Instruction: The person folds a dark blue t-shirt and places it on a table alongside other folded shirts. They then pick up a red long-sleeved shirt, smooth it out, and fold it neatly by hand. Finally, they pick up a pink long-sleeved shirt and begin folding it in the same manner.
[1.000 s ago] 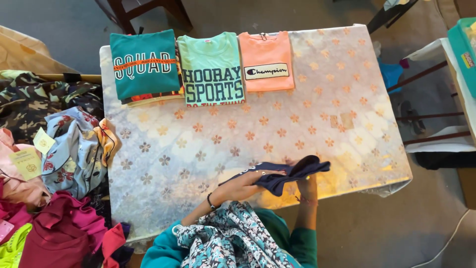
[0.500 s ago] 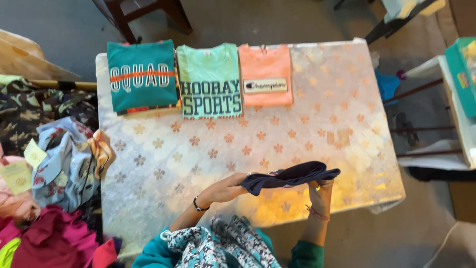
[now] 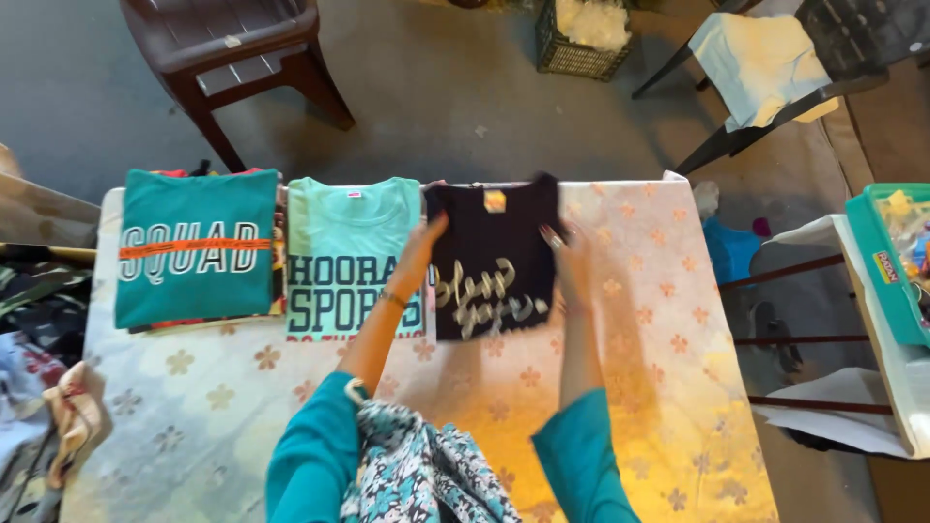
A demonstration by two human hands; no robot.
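A folded navy shirt (image 3: 494, 261) with pale script print lies at the far edge of the table (image 3: 659, 387), which has a floral cloth over it. My left hand (image 3: 419, 254) grips the shirt's left side and my right hand (image 3: 572, 260) grips its right side, with both arms stretched forward. Left of it lies a folded mint shirt (image 3: 344, 261), touching the navy one. Further left is a folded teal shirt (image 3: 194, 247) on a small stack. Whatever is beneath the navy shirt is hidden.
A brown chair (image 3: 242, 48) and a dark basket (image 3: 581, 44) stand beyond the table. A black chair with a pale cloth (image 3: 765, 58) is at the back right. A green box (image 3: 886, 261) sits at the right edge. Loose clothes (image 3: 48, 407) are piled on the left.
Both hands carried the navy shirt from the near edge to the far edge and spread it flat where a folded salmon shirt lay. The view tilted forward.
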